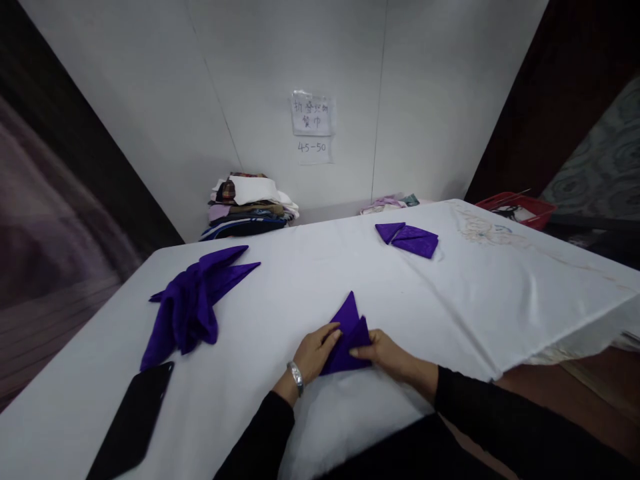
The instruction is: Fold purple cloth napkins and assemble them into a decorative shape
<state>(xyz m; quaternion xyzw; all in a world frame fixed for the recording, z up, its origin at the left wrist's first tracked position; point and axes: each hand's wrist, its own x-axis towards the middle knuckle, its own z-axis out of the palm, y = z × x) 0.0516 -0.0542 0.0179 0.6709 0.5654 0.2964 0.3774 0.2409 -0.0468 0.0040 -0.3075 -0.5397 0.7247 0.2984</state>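
Note:
A purple cloth napkin (345, 343), partly folded with two pointed tips upward, lies at the near edge of the white-covered table (295, 287). My left hand (317, 348) grips its left side, thumb and fingers closed on the fabric. On the other side, my right hand (383, 350) pinches the right fold between thumb and fingers. Farther back to the right sits a folded purple napkin (413, 240). Toward the left, crumpled purple napkins (193, 300) are heaped loosely.
A black tablet or phone-like slab (133, 420) lies at the near left. Stacked folded clothes (253, 207) stand by the wall, with more fabric (385, 203) to their right. A red basket (525, 208) is beyond the table's right side. Handwritten paper signs (313, 120) hang on the wall.

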